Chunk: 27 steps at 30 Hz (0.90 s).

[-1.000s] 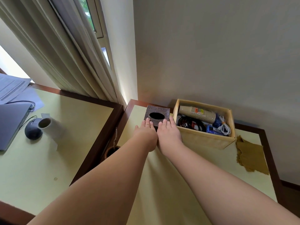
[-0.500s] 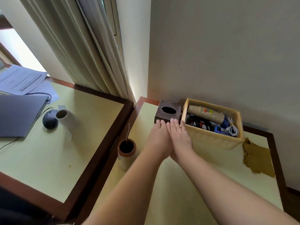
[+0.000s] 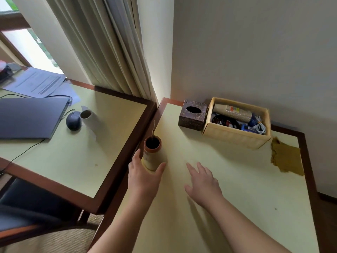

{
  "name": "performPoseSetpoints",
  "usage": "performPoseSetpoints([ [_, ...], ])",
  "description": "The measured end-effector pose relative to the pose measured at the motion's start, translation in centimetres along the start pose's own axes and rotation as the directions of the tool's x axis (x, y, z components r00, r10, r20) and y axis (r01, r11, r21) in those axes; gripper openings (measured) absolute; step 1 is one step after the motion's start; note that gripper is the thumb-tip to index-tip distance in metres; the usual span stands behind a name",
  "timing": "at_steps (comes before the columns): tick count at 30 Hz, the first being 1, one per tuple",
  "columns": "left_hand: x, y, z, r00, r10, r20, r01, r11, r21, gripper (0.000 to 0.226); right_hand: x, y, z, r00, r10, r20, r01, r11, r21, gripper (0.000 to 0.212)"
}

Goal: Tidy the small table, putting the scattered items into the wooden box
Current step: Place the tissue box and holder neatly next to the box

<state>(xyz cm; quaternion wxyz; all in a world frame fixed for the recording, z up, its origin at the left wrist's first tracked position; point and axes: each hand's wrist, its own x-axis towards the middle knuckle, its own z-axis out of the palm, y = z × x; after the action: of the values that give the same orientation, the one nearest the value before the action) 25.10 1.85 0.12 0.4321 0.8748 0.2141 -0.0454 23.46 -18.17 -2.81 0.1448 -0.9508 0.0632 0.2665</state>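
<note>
A tall clay vase (image 3: 152, 154) with a thin stem in it stands upright at the left edge of the small table (image 3: 237, 207). My left hand (image 3: 144, 177) wraps its lower part, fingers on the left side and thumb on the right. My right hand (image 3: 202, 181) lies spread over the table top, palm down, holding nothing. The pale wooden box (image 3: 235, 136) stands at the back by the wall and holds a stack of paper cups (image 3: 233, 112), dark cables and a white cable. A dark tissue box (image 3: 192, 115) stands against its left side.
A brown cloth (image 3: 286, 157) lies right of the wooden box, near the table's right edge. The bigger desk on the left carries a closed laptop (image 3: 31, 117), a mouse (image 3: 73, 121), a paper roll (image 3: 91, 119) and papers. A curtain (image 3: 102, 52) hangs behind it.
Both hands have drawn back from the tissue box. My left hand moved left and took hold of the vase; my right hand pulled toward me over the table top.
</note>
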Motion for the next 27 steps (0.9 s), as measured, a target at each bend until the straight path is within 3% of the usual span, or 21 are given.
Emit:
performPoseSetpoints([
  [5,3.2,1.8,0.3,0.995,0.100,0.013,-0.100,0.995,-0.018,0.063,1.2,0.9,-1.5,0.996,0.074,0.052,-0.073,0.997,-0.025,0.093],
  [11,8.6,3.7,1.5,0.979,0.195,0.054,-0.196,0.980,0.024,0.060,2.2,2.7,-1.6,0.982,0.148,0.117,-0.154,0.987,0.046,0.094],
  [27,21.1,14.4,6.9,0.962,0.258,0.088,-0.266,0.958,0.102,0.045,3.3,3.6,-0.1,0.989,0.123,0.083,-0.127,0.990,0.052,0.093],
])
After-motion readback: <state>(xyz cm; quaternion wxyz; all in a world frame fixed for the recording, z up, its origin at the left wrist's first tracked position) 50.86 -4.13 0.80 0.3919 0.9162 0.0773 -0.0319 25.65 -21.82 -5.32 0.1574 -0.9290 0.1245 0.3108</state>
